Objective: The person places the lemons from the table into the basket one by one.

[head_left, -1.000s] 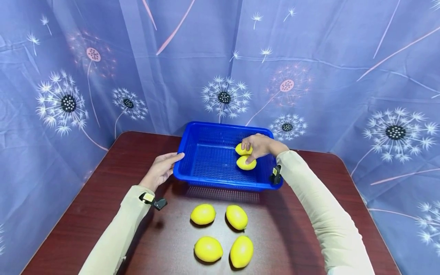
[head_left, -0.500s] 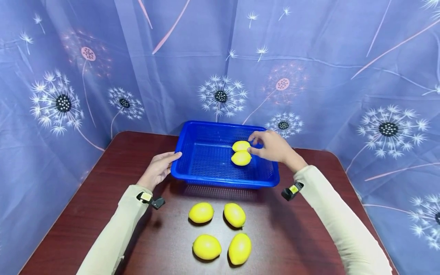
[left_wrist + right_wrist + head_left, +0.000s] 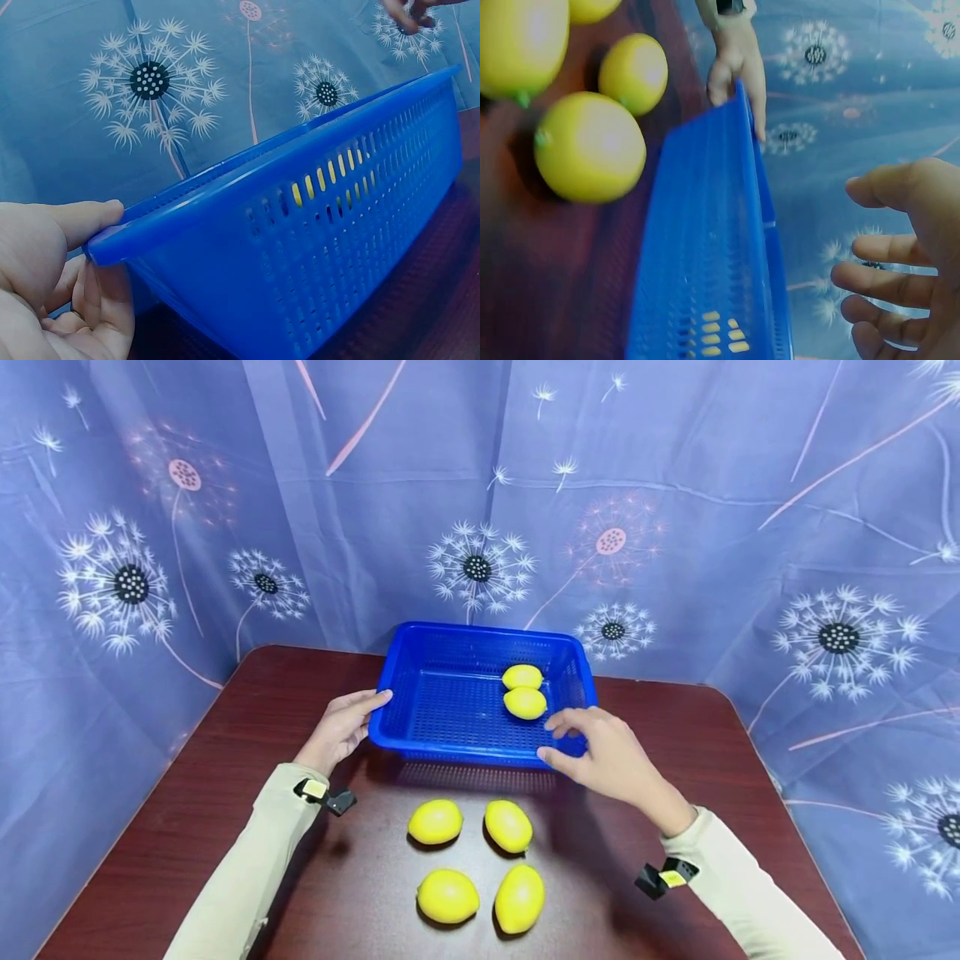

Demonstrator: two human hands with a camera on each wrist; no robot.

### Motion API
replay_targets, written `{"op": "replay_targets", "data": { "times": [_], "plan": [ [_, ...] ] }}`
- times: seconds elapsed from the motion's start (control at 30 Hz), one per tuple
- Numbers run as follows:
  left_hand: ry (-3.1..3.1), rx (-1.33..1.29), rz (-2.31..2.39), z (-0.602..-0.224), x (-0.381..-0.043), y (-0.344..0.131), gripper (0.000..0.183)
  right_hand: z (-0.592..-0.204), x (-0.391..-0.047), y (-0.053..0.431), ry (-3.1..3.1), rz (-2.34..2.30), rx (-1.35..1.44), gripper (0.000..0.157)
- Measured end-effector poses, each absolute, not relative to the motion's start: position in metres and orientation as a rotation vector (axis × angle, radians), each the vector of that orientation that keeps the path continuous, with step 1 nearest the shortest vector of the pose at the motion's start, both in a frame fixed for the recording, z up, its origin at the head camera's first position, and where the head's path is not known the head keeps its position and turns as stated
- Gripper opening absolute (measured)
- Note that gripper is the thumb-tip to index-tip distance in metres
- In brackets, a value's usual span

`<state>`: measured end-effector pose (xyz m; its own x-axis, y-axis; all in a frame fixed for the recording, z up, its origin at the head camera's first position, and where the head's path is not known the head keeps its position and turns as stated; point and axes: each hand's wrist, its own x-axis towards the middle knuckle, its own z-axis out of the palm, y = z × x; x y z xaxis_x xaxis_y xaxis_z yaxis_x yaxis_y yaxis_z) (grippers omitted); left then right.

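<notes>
A blue plastic basket point(image 3: 457, 752) with slotted walls stands near the back of the table. Inside it, toward the right, two lemons point(image 3: 525, 702) lie one behind the other, touching. My left hand point(image 3: 341, 729) grips the basket's left rim, thumb on top and fingers below, as the left wrist view also shows. Over the basket's front right corner hovers my right hand point(image 3: 600, 752), fingers apart and holding nothing. Several lemons point(image 3: 447, 896) lie on the table in front of the basket, in two rows.
The dark red wooden table point(image 3: 187, 827) reaches back to a blue curtain point(image 3: 360, 543) printed with dandelions. A small black camera is strapped to each wrist.
The right hand has let go of the lemon in the basket and drawn back toward the front right. The left hand keeps its hold on the rim.
</notes>
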<state>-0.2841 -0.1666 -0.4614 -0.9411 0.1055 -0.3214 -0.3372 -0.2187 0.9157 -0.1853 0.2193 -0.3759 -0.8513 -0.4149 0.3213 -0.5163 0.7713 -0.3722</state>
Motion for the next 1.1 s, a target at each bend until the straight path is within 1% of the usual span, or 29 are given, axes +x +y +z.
{"op": "replay_targets", "data": {
  "times": [0.13,0.23,0.4,0.6,0.83,1.0,1.1],
  "plan": [
    [1.758,-0.290,2.232,-0.461,-0.284,-0.166,0.011,-0.387,-0.167,0.219,-2.728,0.689,0.781,0.031],
    [1.765,-0.306,2.222,-0.461,-0.284,-0.166,0.017,-0.398,-0.154,0.219,-2.725,0.689,0.806,0.031],
    [1.777,-0.313,2.197,-0.461,-0.284,-0.166,0.027,-0.417,-0.134,0.218,-2.752,0.705,0.846,0.036],
    [1.768,-0.325,2.202,-0.460,-0.284,-0.166,0.024,-0.436,-0.113,0.217,-2.826,0.713,0.877,0.038],
    [1.768,-0.335,2.197,-0.459,-0.284,-0.166,0.030,-0.448,-0.090,0.212,-2.926,0.582,0.936,0.050],
    [1.747,-0.332,2.210,-0.460,-0.284,-0.166,0.028,-0.454,-0.079,0.209,-2.999,0.518,0.966,0.063],
    [1.737,-0.323,2.219,-0.460,-0.284,-0.166,0.027,-0.456,-0.076,0.207,-3.017,0.526,0.983,0.067]
  ]
}}
